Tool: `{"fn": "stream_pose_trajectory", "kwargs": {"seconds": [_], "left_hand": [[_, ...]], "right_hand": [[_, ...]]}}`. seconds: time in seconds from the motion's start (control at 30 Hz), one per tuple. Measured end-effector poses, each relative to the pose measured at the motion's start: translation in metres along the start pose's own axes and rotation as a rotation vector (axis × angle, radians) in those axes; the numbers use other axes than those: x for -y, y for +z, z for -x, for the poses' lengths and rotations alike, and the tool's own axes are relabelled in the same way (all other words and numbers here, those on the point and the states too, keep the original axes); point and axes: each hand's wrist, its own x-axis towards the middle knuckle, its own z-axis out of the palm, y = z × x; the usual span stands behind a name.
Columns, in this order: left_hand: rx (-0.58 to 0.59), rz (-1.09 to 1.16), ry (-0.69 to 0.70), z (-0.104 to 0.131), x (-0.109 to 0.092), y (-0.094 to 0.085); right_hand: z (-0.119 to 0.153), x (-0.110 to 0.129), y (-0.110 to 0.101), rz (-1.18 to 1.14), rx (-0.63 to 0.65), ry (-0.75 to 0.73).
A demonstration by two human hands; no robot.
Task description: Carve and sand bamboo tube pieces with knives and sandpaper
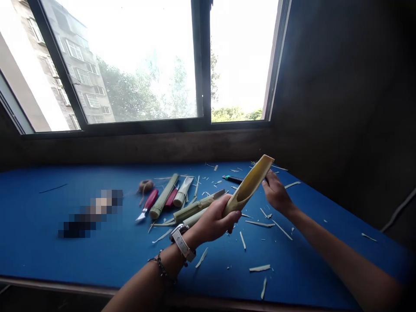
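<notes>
My left hand (217, 219), wearing a watch (182, 242) and a dark beaded bracelet (159, 264), is wrapped round the lower end of a bamboo piece (250, 182). The piece is cut open lengthwise like a scoop and tilts up to the right above the table. Close against its right edge, my right hand (277, 193) is closed with the fingers curled. What those fingers hold, if anything, is hidden. Behind the bamboo lies a dark utility knife (232, 178) with a green end.
Bamboo lengths (165, 195), a red-handled knife (149, 203), another red handle (171, 197) and a twine ball (145, 186) lie left of my hands. Bamboo shavings (260, 268) litter the blue table (113, 264). A window (139, 65) stands behind. One table patch is pixelated.
</notes>
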Motion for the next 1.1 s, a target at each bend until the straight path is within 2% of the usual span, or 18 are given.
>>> {"fn": "stream_pose_trajectory", "kwargs": {"seconds": [0.13, 0.3, 0.4, 0.6, 0.7, 0.8, 0.9, 0.97, 1.07, 1.1], "left_hand": [[0.000, 0.030, 0.065, 0.004, -0.006, 0.000], [-0.057, -0.005, 0.086, 0.003, -0.002, -0.004], [-0.103, -0.119, 0.068, 0.001, 0.001, -0.009], [-0.201, -0.382, 0.130, 0.000, -0.003, -0.020], [-0.197, -0.407, 0.106, 0.002, 0.000, -0.024], [-0.216, -0.405, 0.023, 0.000, 0.003, -0.034], [-0.247, -0.444, -0.059, -0.015, -0.005, -0.057], [-0.288, -0.512, -0.056, -0.036, -0.016, -0.079], [-0.497, -0.832, -0.018, -0.081, -0.030, -0.108], [-0.474, -0.966, -0.067, -0.097, -0.032, -0.115]], "right_hand": [[0.004, 0.005, 0.002, -0.007, 0.054, 0.007], [0.006, 0.005, 0.000, 0.037, 0.125, 0.007], [0.007, 0.005, 0.001, 0.068, 0.149, -0.023], [0.009, 0.004, 0.007, 0.129, 0.178, -0.075], [0.010, 0.001, 0.010, 0.209, 0.227, -0.051], [0.010, -0.007, 0.012, 0.237, 0.237, -0.020], [0.007, -0.020, 0.013, 0.252, 0.222, 0.025], [0.005, -0.029, 0.014, 0.253, 0.205, 0.063], [0.003, -0.043, 0.016, 0.245, 0.179, 0.116], [0.003, -0.047, 0.016, 0.240, 0.171, 0.130]]}}
